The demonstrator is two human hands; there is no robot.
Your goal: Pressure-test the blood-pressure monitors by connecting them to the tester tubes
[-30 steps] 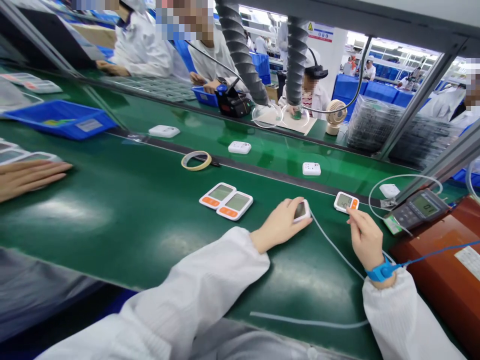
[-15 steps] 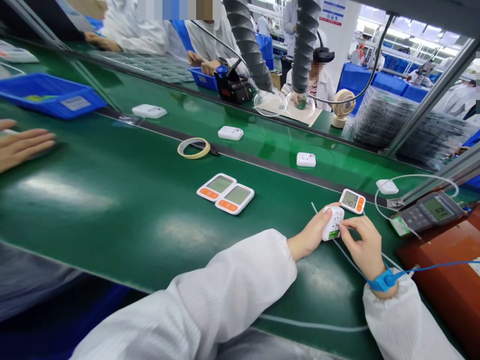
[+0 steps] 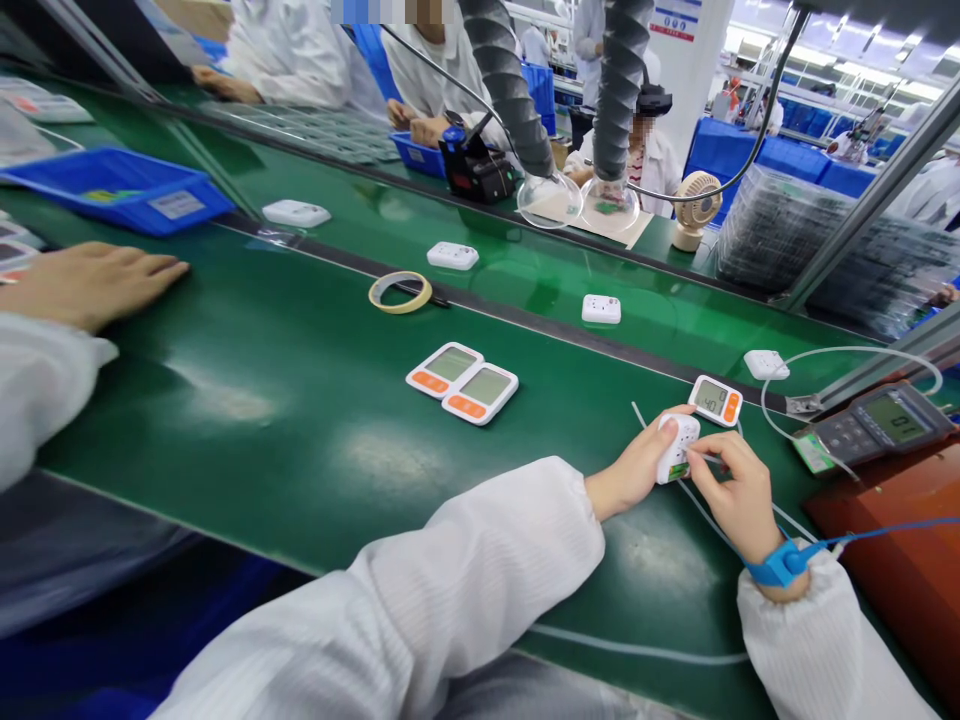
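My left hand (image 3: 637, 470) is closed around a small white electronic monitor (image 3: 677, 448), tilted up with its back towards me. Green shows at the monitor's lower edge. Thumb and forefinger of my right hand (image 3: 739, 490) are pinched against that back face; what lies between them is too small to make out. A blue strap circles my right wrist. Just behind my hands lies another monitor (image 3: 716, 400), its screen lit and its buttons orange. A thin pale tube (image 3: 701, 515) runs beneath the held monitor. To the left lie two monitors (image 3: 480, 392) with blank screens, side by side.
White units (image 3: 601, 309) are spaced along the green strip beyond the dark rail. A tape roll (image 3: 400, 293) lies by the rail. At right, a handheld meter (image 3: 892, 425) stands by a brown-red box (image 3: 900, 500). A co-worker's hand (image 3: 97, 280) rests at left, near a blue tray (image 3: 180, 205).
The co-worker's hand at left has come further into view over the table. White units beyond the rail have shifted slightly left relative to it. My hands keep nearly the same hold on the monitor.
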